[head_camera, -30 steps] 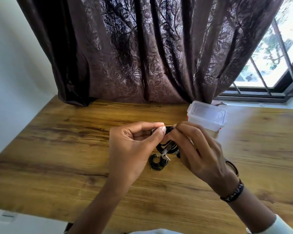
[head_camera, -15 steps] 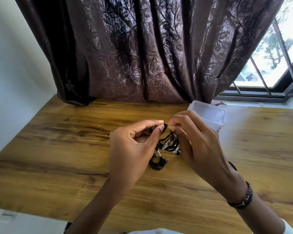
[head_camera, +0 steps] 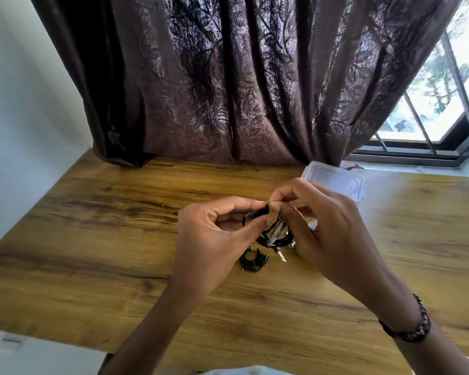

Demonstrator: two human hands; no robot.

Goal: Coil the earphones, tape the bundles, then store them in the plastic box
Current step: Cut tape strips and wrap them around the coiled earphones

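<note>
Black coiled earphone bundle [head_camera: 274, 234] is pinched above the wooden table [head_camera: 92, 239] by both the left hand [head_camera: 217, 239] and right hand [head_camera: 328, 234], clear tape half-wrapped. Another black coil [head_camera: 253, 262] looks finished, lying just below. Lidded clear plastic box [head_camera: 336, 180] isn't opened yet, so nothing's stored.

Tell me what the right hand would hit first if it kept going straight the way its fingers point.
The right hand points left, toward the left hand. It already pinches the earphone bundle between them, so it would probably meet the left hand's fingertips first, which look almost touching it; depth is unclear.
</note>
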